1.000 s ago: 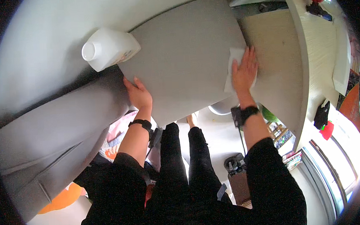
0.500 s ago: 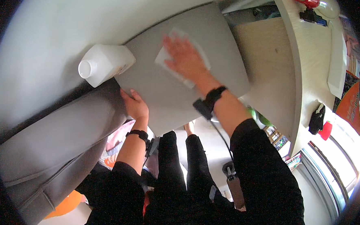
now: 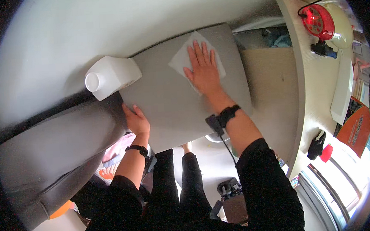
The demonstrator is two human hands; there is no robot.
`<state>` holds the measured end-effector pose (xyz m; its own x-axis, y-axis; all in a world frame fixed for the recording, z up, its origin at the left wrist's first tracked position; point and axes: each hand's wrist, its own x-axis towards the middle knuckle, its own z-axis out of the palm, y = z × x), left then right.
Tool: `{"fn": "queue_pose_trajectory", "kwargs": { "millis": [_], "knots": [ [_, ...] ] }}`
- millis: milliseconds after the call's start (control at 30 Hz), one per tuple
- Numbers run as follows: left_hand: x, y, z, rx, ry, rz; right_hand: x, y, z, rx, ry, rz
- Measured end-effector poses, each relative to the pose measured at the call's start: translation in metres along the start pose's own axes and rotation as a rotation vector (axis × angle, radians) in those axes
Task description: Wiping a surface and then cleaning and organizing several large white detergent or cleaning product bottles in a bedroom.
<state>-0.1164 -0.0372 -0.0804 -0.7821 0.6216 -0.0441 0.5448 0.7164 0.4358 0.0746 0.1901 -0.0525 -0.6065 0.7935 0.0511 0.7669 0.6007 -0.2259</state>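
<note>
Under my right hand lies a thin white wipe, pressed flat against a grey padded panel. The fingers of that hand are spread and stretched out over the wipe. My left hand rests at the panel's left edge, thumb raised apart from the fingers; some fingertips are hidden in the gap beside the grey sofa part. A white plastic jug, its round mouth facing left, stands by the panel's far left corner.
Right of the panel is a pale wooden cabinet with a raised side panel. On its far side sit a red round device with a cable, an orange fan-shaped item and a black object. A pale wall rises behind.
My right hand and the wipe have shifted to the right across the panel. The view has tilted slightly, so the scene sits lower. My left hand keeps its place at the edge.
</note>
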Motion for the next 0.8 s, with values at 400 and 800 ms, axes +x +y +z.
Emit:
{"fn": "queue_pose_trajectory", "kwargs": {
  "millis": [400,800],
  "knots": [
    [0.002,-0.007,0.001,-0.015,0.033,0.045,-0.135,0.053,-0.014,-0.128,-0.06,0.46],
    [0.001,0.017,0.0,-0.046,-0.139,-0.056,-0.026,0.053,0.005,-0.173,0.102,0.348]
  ]
}}
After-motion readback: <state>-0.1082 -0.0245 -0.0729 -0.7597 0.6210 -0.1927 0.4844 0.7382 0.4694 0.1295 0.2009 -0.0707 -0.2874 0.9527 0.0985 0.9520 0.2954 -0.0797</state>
